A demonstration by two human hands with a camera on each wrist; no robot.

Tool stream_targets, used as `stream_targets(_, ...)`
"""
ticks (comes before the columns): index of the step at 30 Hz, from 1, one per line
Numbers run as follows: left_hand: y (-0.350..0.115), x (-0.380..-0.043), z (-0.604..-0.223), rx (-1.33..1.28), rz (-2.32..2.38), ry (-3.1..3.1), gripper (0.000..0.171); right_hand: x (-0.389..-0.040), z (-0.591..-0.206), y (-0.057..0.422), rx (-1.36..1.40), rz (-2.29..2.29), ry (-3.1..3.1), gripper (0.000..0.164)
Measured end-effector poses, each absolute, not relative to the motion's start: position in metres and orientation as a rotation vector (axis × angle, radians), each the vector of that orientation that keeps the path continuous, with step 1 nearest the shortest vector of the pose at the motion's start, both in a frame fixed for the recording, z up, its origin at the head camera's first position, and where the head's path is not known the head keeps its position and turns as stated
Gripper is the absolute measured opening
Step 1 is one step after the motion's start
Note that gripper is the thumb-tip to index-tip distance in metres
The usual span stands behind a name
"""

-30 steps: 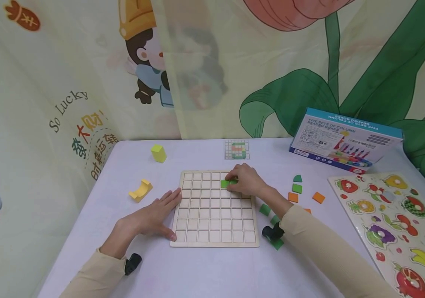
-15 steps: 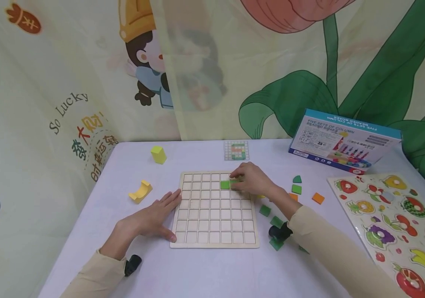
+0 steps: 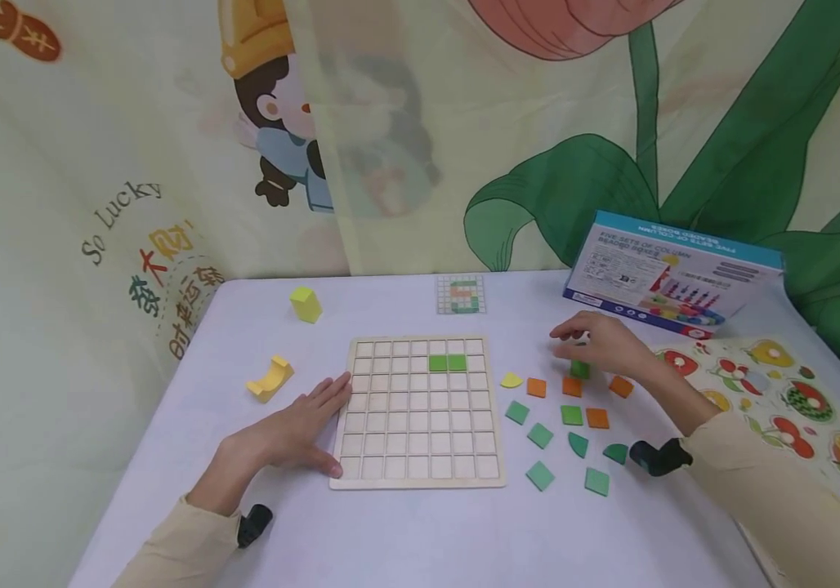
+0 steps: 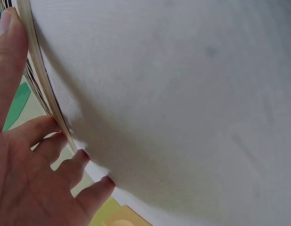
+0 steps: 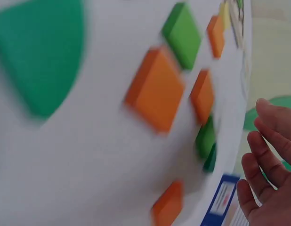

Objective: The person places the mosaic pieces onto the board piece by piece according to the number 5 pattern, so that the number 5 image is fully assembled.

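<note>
A wooden grid board (image 3: 394,422) lies in the middle of the white table. In its upper right part, two light green square tiles (image 3: 447,363) sit side by side. My left hand (image 3: 283,433) rests along the board's left edge, fingers spread, with thumb and fingertips at the wooden rim (image 4: 47,87) in the left wrist view. To the right of the board, my right hand (image 3: 604,343) hovers above a green square tile (image 3: 579,370), partly covering it. In the right wrist view its fingers (image 5: 264,157) are loosely bent and hold nothing.
Loose orange tiles (image 3: 597,418), green squares (image 3: 540,435), green quarter-rounds (image 3: 578,444) and a yellow piece (image 3: 511,380) lie right of the board. A small pattern card (image 3: 461,295) is behind it. Yellow blocks (image 3: 270,379) stand left; a box (image 3: 673,273) and fruit puzzle (image 3: 795,384) occupy the right.
My right hand has let go of the second green tile in the grid and moved right, over the loose tiles. My left hand stays at the board's edge.
</note>
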State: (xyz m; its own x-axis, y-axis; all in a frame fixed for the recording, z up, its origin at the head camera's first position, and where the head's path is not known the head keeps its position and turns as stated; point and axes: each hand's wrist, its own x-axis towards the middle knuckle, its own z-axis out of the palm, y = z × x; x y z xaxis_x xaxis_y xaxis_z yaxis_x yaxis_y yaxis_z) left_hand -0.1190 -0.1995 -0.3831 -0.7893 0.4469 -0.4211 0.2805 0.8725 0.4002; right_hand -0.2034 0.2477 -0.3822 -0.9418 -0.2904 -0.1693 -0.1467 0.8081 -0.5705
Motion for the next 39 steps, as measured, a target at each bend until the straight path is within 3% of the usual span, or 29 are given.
stream_targets(10, -0.206, -0.115, -0.377, 0.611, 0.483, 2.529, 0.115, -0.193, -0.396, 0.282, -0.264, -0.768, 2.701, 0.041)
stream_targets(39, -0.201, -0.116, -0.378, 0.602, 0.448, 2.529, 0.115, -0.196, -0.398, 0.262, -0.337, -0.775, 2.768, 0.036)
